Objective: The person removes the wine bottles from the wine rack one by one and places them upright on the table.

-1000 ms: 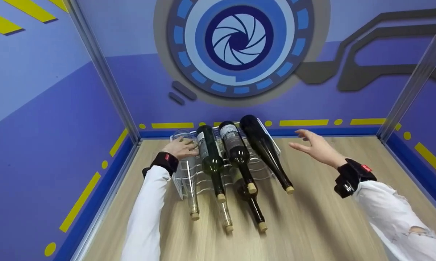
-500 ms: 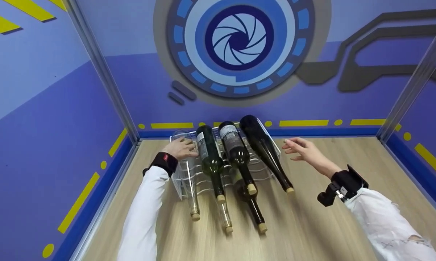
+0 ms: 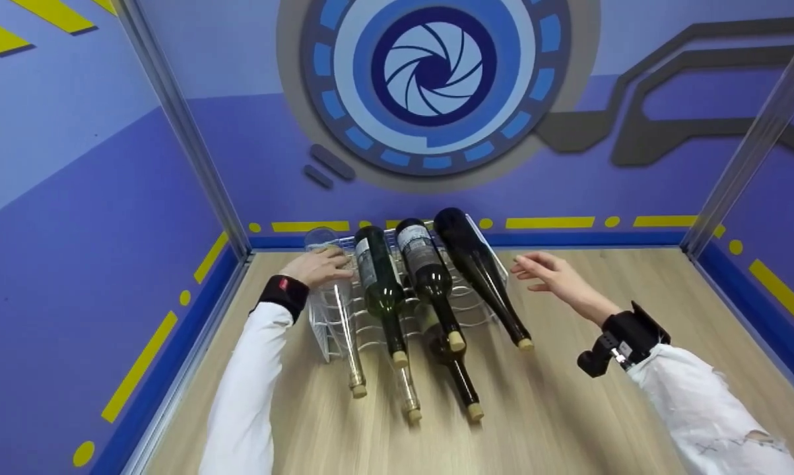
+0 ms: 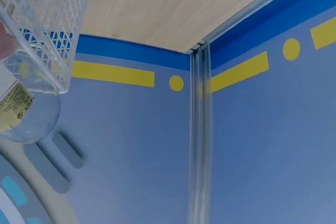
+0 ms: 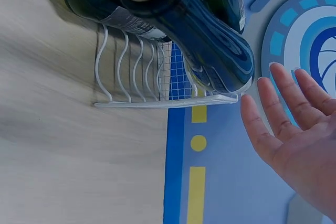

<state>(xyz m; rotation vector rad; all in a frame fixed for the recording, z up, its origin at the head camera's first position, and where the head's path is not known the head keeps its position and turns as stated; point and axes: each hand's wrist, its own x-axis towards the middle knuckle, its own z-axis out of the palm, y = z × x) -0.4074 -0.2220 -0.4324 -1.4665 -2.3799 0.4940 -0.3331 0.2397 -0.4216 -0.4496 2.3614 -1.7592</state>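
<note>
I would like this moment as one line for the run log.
left hand: holds leftmost bottle | right hand: empty, beside rack | rightmost bottle: on rack, corked

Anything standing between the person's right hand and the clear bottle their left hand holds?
Yes. Across the rack, between the right hand and the clear bottle, lie the green bottle, the upper middle bottle and the rightmost dark bottle.

We read this as a lab-style test booth. A printed back panel (image 3: 251, 152), left panel (image 3: 93, 211) and right panel (image 3: 793, 237) box in a wood-grain counter (image 3: 568, 402); metal posts (image 3: 185, 132) run up the corners. We've got sci-fi graphics: big iris emblem (image 3: 433, 71), yellow dashes (image 3: 550, 222). Strapped-on wrist gear (image 3: 634, 336) says recording setup. Wider building: we can't tell.
</note>
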